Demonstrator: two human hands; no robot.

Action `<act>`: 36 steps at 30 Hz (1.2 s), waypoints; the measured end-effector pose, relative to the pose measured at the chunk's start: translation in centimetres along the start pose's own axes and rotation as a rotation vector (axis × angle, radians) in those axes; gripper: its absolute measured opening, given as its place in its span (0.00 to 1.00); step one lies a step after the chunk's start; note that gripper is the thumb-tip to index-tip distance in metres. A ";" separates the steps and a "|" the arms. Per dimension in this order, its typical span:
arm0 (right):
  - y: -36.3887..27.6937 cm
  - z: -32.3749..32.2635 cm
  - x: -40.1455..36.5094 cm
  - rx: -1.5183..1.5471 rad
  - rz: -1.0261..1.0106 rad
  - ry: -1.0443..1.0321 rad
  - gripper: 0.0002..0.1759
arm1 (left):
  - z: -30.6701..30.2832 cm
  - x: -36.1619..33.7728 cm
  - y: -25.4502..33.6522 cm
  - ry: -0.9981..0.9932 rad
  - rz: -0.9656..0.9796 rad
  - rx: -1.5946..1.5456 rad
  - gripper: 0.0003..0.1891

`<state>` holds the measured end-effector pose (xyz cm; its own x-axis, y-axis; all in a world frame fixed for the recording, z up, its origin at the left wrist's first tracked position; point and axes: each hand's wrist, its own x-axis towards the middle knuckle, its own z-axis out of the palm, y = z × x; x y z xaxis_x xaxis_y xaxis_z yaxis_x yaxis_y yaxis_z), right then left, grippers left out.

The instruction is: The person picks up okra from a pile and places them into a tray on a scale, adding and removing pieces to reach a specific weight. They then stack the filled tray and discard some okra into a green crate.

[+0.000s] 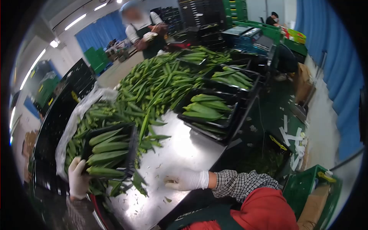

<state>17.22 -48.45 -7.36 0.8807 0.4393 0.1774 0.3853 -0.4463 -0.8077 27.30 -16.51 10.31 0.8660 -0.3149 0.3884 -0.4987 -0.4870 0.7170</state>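
My left hand (pixel 78 178), in a white glove, grips the left edge of a black plastic tray (pixel 132 147). In that tray lie several green okra pods (pixel 109 147) side by side, and it tilts over the heap's near end. My right hand (pixel 186 180), gloved too, hovers over or rests on the shiny metal tabletop (pixel 153 207). Its fingers are loosely bent with a small gap by the thumb, and I see nothing held in them. A big heap of loose okra (pixel 157 78) spreads across the table beyond both hands.
More black trays of okra (pixel 207 107) line the table's right side. Crumpled clear plastic (pixel 73 130) edges the left. Across the table stands a co-worker (pixel 145 30) in an apron; another person (pixel 272 19) is far back. A green crate (pixel 306 184) sits at lower right.
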 end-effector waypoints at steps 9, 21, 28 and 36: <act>4.2 -1.2 -3.3 -0.062 0.072 0.253 0.14 | 22.6 13.6 9.0 -0.386 -0.215 -0.586 0.08; 5.3 -0.3 -3.3 -0.013 -0.011 0.317 0.12 | 28.3 15.2 7.1 -0.402 -0.145 -0.505 0.24; 3.6 -2.2 -5.5 0.168 -0.137 0.453 0.10 | 25.8 8.9 4.8 -0.357 -0.426 -0.800 0.33; 0.9 -5.9 -9.0 0.155 -0.098 0.553 0.09 | 34.4 4.4 4.3 -0.753 -0.815 -1.186 0.43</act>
<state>11.33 -57.42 -6.37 0.8719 -0.0182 0.4894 0.4645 -0.2860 -0.8381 27.65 -48.04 -4.80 0.4815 -0.7812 -0.3973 0.6740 0.0403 0.7376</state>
